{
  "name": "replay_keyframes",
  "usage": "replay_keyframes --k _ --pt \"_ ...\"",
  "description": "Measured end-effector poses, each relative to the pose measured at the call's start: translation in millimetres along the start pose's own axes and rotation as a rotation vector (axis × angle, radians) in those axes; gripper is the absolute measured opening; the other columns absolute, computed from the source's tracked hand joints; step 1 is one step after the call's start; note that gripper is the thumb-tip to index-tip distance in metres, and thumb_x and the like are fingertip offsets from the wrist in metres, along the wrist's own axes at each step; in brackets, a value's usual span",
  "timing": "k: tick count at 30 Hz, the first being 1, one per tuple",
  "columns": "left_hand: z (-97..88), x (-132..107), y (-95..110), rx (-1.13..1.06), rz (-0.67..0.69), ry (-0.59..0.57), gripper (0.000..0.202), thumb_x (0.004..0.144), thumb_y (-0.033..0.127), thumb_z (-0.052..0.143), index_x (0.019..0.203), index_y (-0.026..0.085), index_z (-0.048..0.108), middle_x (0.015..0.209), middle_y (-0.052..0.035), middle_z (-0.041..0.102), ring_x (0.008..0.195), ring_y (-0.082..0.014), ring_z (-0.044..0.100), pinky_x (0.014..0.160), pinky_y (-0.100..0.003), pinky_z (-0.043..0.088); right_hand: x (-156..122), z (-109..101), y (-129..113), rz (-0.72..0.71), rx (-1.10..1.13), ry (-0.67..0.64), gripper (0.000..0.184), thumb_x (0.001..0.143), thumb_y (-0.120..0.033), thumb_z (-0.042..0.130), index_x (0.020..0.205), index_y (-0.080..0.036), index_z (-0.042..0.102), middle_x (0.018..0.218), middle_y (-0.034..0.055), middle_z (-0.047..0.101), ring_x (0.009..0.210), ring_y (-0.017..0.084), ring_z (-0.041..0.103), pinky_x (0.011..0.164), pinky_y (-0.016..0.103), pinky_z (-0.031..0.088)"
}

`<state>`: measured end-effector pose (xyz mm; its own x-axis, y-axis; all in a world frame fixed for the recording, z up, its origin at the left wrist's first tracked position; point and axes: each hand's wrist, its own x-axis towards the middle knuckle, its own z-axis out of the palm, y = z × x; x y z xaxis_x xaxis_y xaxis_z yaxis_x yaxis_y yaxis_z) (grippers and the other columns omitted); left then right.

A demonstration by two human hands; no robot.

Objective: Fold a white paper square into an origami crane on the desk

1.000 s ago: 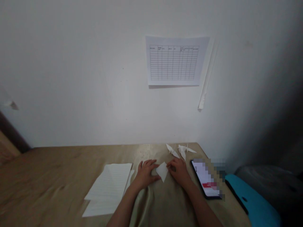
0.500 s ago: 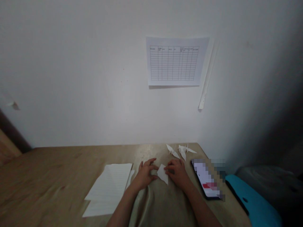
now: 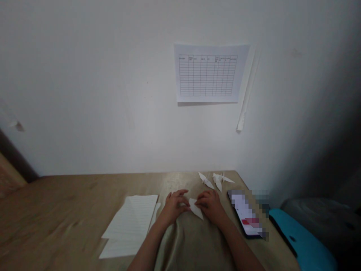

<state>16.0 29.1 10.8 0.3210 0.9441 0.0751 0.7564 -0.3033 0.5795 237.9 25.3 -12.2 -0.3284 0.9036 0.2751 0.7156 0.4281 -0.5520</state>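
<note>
A small piece of folded white paper (image 3: 196,210) is held between my two hands, low over the cloth-covered table. My left hand (image 3: 175,206) pinches its left edge between thumb and fingers. At its upper right edge, the fingertips of my right hand (image 3: 210,203) close on the paper. Just beyond my right hand lie folded paper cranes: one crane (image 3: 206,181) on the left and another crane (image 3: 217,181) beside it, with wings spread.
Lined paper sheets (image 3: 131,216) lie in a stack left of my left arm. A phone (image 3: 239,210), partly pixelated, rests at the right. A blue chair back (image 3: 304,241) stands past the table's right edge. A printed table sheet (image 3: 208,77) hangs on the wall.
The folded paper has turned and looks narrower, its lower point now further right. My left fingers have moved slightly right onto its edge. The right hand stays nearly in place.
</note>
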Motion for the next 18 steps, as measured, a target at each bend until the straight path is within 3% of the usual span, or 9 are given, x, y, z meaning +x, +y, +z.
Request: replay_keyframes --k 6,10,18 --pt "2.1 0.7 1.7 0.021 -0.033 0.017 0.007 0.081 0.027 0.074 0.086 0.029 0.078 0.145 -0.0029 0.061 0.135 -0.0274 0.054 0.122 -0.059 0.02 -1.2 -0.4 -1.6 0.002 0.098 -0.001 0.013 0.085 -0.037 0.072 0.094 -0.032 0.079 0.112 0.0003 0.075 0.127 0.026 0.052 0.116 0.048 0.026" --pt "4.6 1.7 -0.4 0.0 -0.036 0.059 0.007 0.077 0.023 0.077 0.083 0.028 0.078 0.142 -0.002 0.063 0.135 -0.0263 0.054 0.122 -0.052 0.026 -1.9 -1.4 -2.4 0.009 0.131 -0.021 0.025 0.075 -0.046 0.081 0.095 -0.031 0.079 0.116 0.0016 0.074 0.13 0.029 0.05 0.116 0.049 0.026" --pt "12.1 5.6 -10.0 -0.021 -0.02 0.147 0.008 0.069 0.018 0.083 0.07 0.024 0.077 0.139 -0.0036 0.065 0.13 -0.0275 0.057 0.115 -0.044 0.038 -2.7 -0.9 -6.4 0.019 0.08 -0.025 0.025 0.075 -0.037 0.082 0.098 -0.03 0.077 0.119 0.0014 0.073 0.131 0.028 0.05 0.117 0.05 0.024"
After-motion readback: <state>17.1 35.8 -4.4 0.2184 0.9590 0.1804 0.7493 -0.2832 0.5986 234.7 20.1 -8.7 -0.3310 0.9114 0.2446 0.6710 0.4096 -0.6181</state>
